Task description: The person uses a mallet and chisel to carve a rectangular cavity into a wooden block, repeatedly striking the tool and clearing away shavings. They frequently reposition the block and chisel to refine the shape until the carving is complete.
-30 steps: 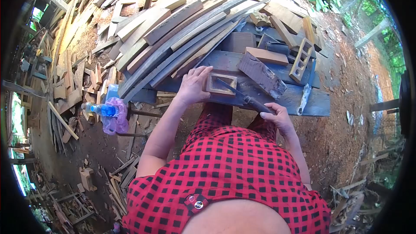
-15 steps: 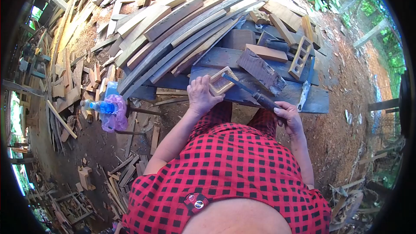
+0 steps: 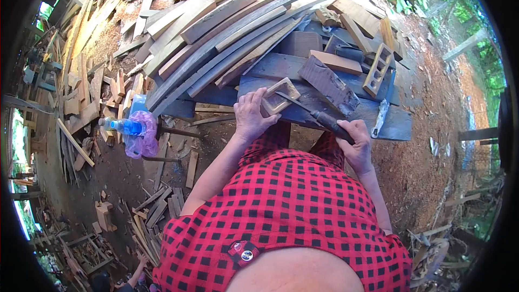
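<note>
My left hand (image 3: 253, 114) grips the left side of a small hollowed wooden block (image 3: 271, 106), its thumb along the near edge, at the front edge of the bench (image 3: 311, 118). A chisel (image 3: 324, 121) with a narrow grey blade and dark handle is in my right hand (image 3: 355, 139), fingers wrapped round the handle's end. Its blade slants up and left, the tip over the block's recess. Just beyond the blade lies a thick dark wood offcut (image 3: 328, 85). A wooden piece with several square openings (image 3: 378, 69) rests further right.
Long boards (image 3: 238, 32) are stacked across the bench's left and back. A whitish-wrapped tool (image 3: 380, 119) lies at the right end. Bottles (image 3: 127, 126) and a pink plastic bag (image 3: 143, 135) are to the left. Scrap wood covers the ground. Another person's arm (image 3: 138, 271) shows at lower left.
My right hand has shifted slightly, and the chisel's tip has moved further into the block's recess. The block has tilted a little. A person's arm has appeared at lower left.
</note>
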Action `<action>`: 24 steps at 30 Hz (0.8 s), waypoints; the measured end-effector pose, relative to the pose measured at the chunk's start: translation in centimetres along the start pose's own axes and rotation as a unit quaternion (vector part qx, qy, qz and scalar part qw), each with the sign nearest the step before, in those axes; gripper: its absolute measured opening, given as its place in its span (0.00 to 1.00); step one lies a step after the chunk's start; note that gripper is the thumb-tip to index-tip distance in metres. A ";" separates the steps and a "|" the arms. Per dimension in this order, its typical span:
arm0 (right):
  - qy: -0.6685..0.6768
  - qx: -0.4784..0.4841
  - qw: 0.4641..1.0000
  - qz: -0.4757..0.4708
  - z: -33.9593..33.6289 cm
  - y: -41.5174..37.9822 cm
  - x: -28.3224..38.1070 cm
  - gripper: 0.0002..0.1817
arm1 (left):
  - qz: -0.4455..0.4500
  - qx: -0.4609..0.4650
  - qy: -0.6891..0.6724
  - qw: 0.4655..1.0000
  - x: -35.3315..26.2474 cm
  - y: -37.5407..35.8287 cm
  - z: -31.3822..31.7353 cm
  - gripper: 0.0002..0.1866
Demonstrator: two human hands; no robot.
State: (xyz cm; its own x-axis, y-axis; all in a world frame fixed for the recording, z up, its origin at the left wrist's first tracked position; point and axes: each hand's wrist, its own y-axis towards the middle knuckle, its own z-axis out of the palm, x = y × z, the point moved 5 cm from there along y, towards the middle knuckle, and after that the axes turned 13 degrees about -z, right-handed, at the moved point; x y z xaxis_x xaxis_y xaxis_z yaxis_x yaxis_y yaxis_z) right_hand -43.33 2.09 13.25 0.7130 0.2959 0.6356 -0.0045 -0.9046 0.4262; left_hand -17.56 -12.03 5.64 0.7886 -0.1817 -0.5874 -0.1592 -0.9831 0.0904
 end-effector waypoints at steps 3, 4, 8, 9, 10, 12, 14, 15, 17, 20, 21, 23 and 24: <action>-0.031 0.025 0.999 0.002 0.0 -0.3 0.2 0.25 | 0.002 -0.002 0.005 1.000 -0.2 0.1 -0.2 0.43; -0.016 0.051 0.998 0.019 0.1 -0.2 0.6 0.26 | -0.006 0.010 0.014 1.000 -0.3 0.1 -0.3 0.44; 0.028 0.099 0.994 0.037 0.2 0.6 1.9 0.27 | -0.009 0.020 0.027 0.999 -0.3 0.3 -0.3 0.44; 0.028 0.099 0.994 0.037 0.1 0.9 2.2 0.27 | -0.009 0.019 0.026 0.999 -0.3 0.3 -0.3 0.44; 0.020 0.105 0.993 0.043 0.0 1.1 2.5 0.27 | -0.007 0.021 0.027 0.999 -0.3 0.3 -0.3 0.44; 0.013 0.112 0.992 0.048 0.1 1.2 2.0 0.27 | -0.005 0.021 0.027 0.999 -0.3 0.4 -0.4 0.44; 0.040 0.060 0.997 -0.011 -0.1 1.4 1.2 0.23 | 0.000 0.012 0.031 0.999 -0.3 0.5 -0.4 0.43; 0.039 0.061 0.997 -0.011 -0.3 1.5 1.1 0.23 | 0.000 0.012 0.030 0.999 -0.3 0.4 -0.3 0.43; 0.278 -0.004 0.914 0.295 -0.4 0.9 -0.9 0.17 | -0.003 0.001 0.039 0.999 -0.6 0.3 -0.3 0.42; 0.407 0.029 0.837 0.365 -0.8 1.6 -1.0 0.15 | -0.010 0.006 0.044 0.999 -1.1 -0.2 0.2 0.42; 0.420 0.041 0.830 0.364 -0.6 1.6 -1.2 0.15 | -0.009 0.007 0.042 0.999 -1.3 -0.2 0.3 0.42; 0.415 0.054 0.828 0.373 -0.7 1.9 -1.1 0.17 | -0.019 0.013 0.047 0.999 -1.5 -0.2 0.5 0.44; 0.413 0.069 0.825 0.380 -0.7 2.0 -0.9 0.18 | -0.019 0.013 0.045 0.999 -1.7 -0.2 0.5 0.44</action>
State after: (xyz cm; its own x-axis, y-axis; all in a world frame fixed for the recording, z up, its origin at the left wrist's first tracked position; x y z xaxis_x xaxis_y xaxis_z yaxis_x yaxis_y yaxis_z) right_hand -44.49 0.24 13.93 -0.1790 -0.3158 0.9318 -0.1095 -0.9348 -0.3378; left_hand -19.15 -11.47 6.23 0.8444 -0.1464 -0.5153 -0.1427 -0.9886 0.0469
